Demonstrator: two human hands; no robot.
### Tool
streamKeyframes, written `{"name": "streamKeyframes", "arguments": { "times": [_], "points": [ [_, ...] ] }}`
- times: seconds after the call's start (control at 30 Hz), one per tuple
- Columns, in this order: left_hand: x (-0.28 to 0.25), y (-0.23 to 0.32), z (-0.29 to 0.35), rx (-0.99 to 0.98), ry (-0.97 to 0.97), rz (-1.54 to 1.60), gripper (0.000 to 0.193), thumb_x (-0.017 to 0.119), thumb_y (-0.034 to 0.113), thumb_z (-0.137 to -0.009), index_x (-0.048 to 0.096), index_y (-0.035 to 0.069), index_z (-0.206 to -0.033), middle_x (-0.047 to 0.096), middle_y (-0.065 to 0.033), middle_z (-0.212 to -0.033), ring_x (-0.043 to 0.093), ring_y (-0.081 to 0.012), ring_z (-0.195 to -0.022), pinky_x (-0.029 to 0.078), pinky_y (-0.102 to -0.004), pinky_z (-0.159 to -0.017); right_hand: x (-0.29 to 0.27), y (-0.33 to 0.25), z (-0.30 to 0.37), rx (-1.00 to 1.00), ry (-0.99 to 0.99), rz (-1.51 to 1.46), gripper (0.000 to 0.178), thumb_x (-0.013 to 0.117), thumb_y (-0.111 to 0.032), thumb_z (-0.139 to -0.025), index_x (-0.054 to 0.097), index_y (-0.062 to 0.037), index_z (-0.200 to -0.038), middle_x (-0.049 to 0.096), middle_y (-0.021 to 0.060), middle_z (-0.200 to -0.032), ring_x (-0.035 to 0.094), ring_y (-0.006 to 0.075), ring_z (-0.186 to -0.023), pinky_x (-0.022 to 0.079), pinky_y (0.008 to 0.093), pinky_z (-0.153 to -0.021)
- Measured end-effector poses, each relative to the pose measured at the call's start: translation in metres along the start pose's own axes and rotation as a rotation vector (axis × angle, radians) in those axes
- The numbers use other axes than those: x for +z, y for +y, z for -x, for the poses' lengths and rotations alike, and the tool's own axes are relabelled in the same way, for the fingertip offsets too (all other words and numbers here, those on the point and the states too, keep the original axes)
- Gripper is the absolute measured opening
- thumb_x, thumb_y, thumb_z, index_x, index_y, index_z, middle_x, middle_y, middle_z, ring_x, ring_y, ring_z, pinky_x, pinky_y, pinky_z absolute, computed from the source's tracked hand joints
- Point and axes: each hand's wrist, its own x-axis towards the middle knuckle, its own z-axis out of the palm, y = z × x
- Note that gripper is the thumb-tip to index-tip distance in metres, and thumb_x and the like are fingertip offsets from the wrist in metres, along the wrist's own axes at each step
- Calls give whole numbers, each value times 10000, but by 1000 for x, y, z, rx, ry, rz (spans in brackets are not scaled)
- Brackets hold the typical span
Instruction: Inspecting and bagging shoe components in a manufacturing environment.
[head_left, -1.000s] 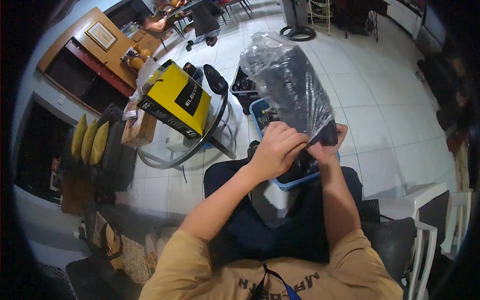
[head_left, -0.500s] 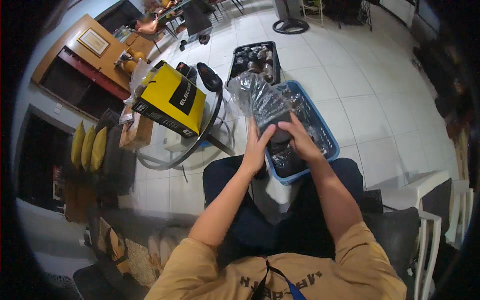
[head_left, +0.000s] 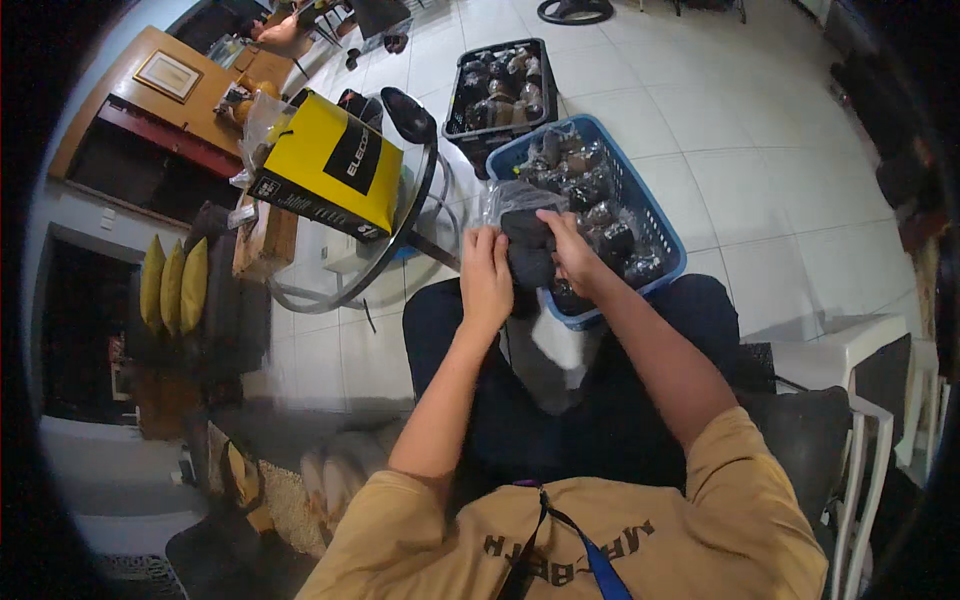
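Note:
A dark grey, soft-looking bundle (head_left: pixel 531 266) is between my two hands, over the near left side of the blue basket. Its exact kind is unclear. My left hand (head_left: pixel 486 275) closes around its left side, fingers curled. On the other side, my right hand (head_left: pixel 574 252) pinches its upper right part with the thumb on top. A clear plastic bag (head_left: pixel 512 196) shows just beyond the bundle; how far it covers the bundle is unclear. Inside the blue basket (head_left: pixel 658 216) lie several dark and brown bundles in clear plastic.
A black crate (head_left: pixel 548 88) with several similar wrapped bundles stands beyond the basket. To the left, a yellow and black box-like bag (head_left: pixel 345 165) sits on a round dark-rimmed table (head_left: pixel 400 240). White chair parts (head_left: pixel 850 350) are at the right. Pale tiles (head_left: pixel 740 190) cover the floor.
The bundle shows more fully now, and the plastic bag that stretched out over the basket is bunched smaller behind it. My hands have shifted left, uncovering more of the basket. The view has tilted.

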Motion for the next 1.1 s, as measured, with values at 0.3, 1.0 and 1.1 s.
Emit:
{"name": "streamKeyframes", "arguments": {
  "times": [0.3,1.0,1.1],
  "points": [
    [5,-16,-21,-342,53,789,172,448,170,-996,511,59,-881,398,23,-736,375,-91,-623,317,-233,-596,12,37,-4,15,-2,71,795,329,-701,-929,232,-133,-1478,519,176,-1274,665,294,-884,580,420,-638],
    [-69,-35,-63,-595,161,1080,276,513,260,-1001,456,143,-757,341,54,-616,322,-82,-503,280,-259,-479,3,-20,-18,-773,20,702,309,517,-264,-940,615,5,-821,616,90,-692,583,154,-646,452,322,-627],
    [-79,-63,-77,-478,59,997,233,549,288,-988,503,135,-819,378,53,-658,353,-83,-519,322,-250,-495,-14,-52,1,-789,-130,591,317,531,-275,-950,618,1,-820,637,68,-707,577,133,-639,448,306,-618]
  ]
}}
